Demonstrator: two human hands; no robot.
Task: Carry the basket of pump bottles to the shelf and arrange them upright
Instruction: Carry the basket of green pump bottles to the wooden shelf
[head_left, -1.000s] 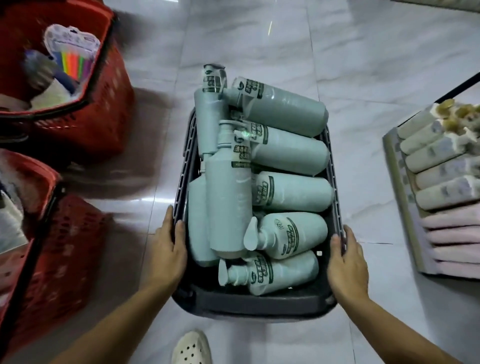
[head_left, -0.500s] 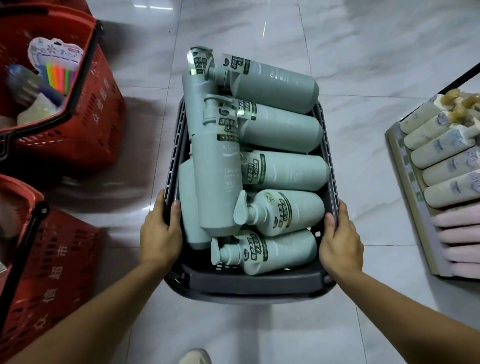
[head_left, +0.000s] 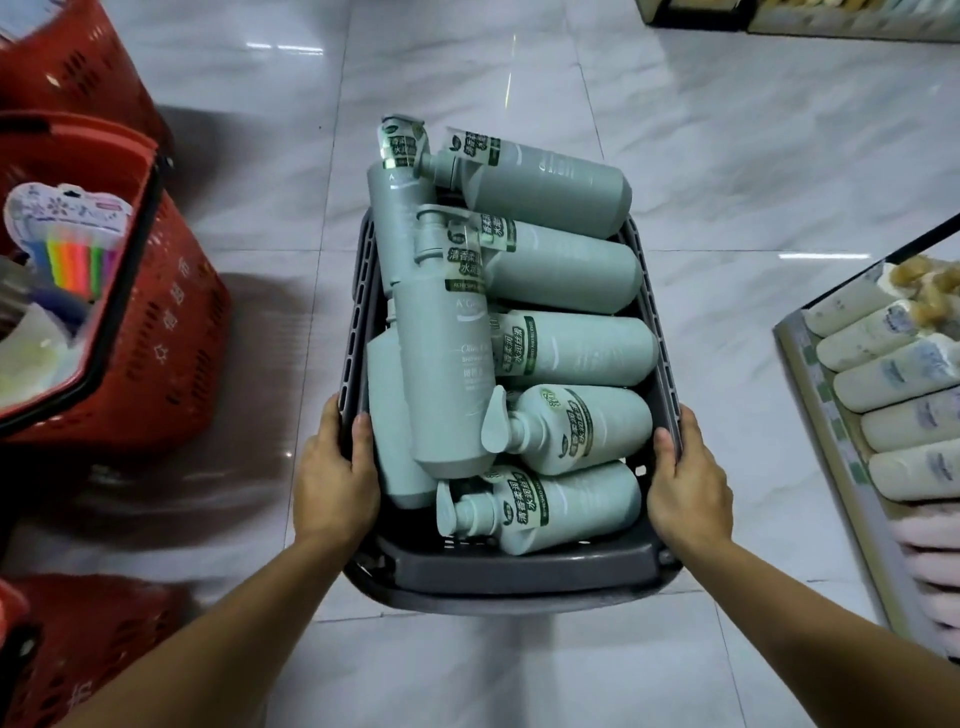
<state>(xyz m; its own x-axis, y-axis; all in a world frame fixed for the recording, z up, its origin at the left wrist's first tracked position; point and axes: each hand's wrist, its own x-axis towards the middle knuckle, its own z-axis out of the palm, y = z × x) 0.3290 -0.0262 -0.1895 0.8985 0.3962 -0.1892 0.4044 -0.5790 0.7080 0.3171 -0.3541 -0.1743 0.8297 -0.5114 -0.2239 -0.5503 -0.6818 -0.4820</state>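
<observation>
Looking down from the head camera, the grey basket (head_left: 519, 571) is in the middle, over the pale tiled floor (head_left: 727, 156); whether it touches the floor, I cannot tell. The left hand (head_left: 332, 483) grips the basket's left rim near its closest end, thumb inside and fingers outside. The right hand (head_left: 685, 488) grips the right rim in the same way. Inside the basket the green pump bottles (head_left: 571, 353) all lie on their sides: 5 crosswise along its right side, the others lengthwise along its left side. Left of the basket stand red baskets (head_left: 156, 338), 1 of them holding a pack of coloured markers (head_left: 72, 249). Right of the basket is a low shelf (head_left: 802, 364) with pale bottles lying in a row.
</observation>
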